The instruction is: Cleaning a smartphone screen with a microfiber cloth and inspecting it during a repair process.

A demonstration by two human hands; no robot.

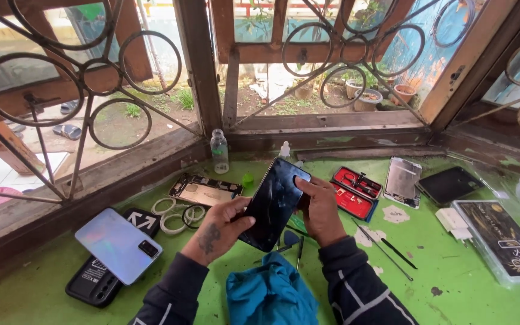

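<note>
Dark cracked screen [274, 203] mid-table (held upright), black boxed package [501, 239] far right

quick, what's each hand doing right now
Left hand: closed on the black phone screen.
Right hand: gripping the same screen's right edge.

A worn green surface [452, 271] beneath an iron-grilled window carries scattered repair clutter. Left of the fingers lie an opened phone chassis [204, 191], rolls of tape [174, 215] and, farther out, a pale iridescent phone back [118, 245] resting on a black box [94, 277]. Beyond the fingers stand a small clear bottle [219, 150] and a white dropper bottle [284, 150], with a green cap [247, 179] between. Just right of the fingers sits an open red tool case [356, 192], then a bare screen frame [402, 181], a dark tablet-like panel [449, 185], a white adapter [454, 222] and a clear-lidded black box [501, 239]. Below the fingers lies blue cloth [271, 295]; thin tools [386, 248] lie nearby.
</note>
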